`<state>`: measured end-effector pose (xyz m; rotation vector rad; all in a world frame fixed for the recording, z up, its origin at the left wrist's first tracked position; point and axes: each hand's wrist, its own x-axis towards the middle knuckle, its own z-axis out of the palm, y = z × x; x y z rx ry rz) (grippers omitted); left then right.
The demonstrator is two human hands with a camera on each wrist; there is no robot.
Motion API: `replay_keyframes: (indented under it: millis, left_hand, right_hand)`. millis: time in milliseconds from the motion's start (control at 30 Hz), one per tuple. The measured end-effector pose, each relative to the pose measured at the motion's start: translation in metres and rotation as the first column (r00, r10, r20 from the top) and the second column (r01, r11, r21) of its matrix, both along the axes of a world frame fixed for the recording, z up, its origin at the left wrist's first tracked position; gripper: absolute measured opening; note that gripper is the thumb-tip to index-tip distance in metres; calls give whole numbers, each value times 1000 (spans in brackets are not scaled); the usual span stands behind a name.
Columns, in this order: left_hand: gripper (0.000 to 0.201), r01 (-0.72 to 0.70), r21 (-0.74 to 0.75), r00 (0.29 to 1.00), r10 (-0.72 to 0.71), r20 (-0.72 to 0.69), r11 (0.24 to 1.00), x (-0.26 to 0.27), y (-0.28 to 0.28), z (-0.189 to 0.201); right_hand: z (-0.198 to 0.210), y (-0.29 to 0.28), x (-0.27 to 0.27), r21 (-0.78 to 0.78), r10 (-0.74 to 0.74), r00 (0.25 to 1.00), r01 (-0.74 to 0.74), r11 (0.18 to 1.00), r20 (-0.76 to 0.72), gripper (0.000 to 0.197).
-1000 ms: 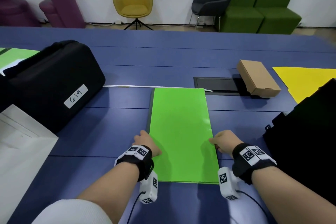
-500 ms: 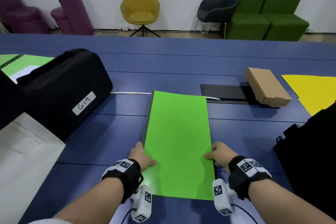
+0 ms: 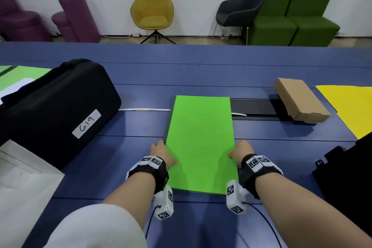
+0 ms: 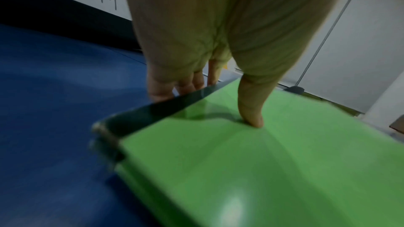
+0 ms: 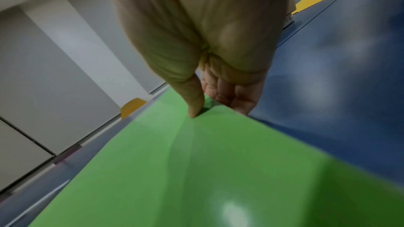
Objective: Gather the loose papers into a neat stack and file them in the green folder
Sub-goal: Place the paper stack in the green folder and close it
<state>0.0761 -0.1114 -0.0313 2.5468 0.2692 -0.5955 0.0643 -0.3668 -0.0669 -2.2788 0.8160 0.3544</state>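
Head view: green folder, closed, held at both long edges over the blue table.
Left hand grasps the folder's left, dark-spined edge, thumb pressed on the cover, fingers curled beneath. Right hand grasps the right edge likewise, thumb on top, fingers under. Folder lies lengthwise away from the person, centre of table. Loose papers: cannot be seen. Also present: black case labelled "G19", left; cardboard box and yellow sheet, right; white box, near left.
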Motion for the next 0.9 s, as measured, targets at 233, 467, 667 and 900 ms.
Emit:
replay_keyframes:
  millis: [233,467,667,900]
  left_hand:
    - [102,341,204,929,-362,78,918,-22,7,11]
    - [101,674,443,681,-730,-62,591,-102,17,18]
    - [87,665,344,741,-645,-188,663,-89,8,0]
    - [87,595,342,802,-565,-193,728,-43,-16,-5]
  right_hand:
    - [37,12,-27,-192,201,976,-182,964,85,41]
    - [43,35,-112,-393,655,753,-585,709,61,33]
    - [36,36,-109,-290,712,683,-723,627,-162,51]
    - [34,36,-56,-472,621,725,-678,564,-298,50]
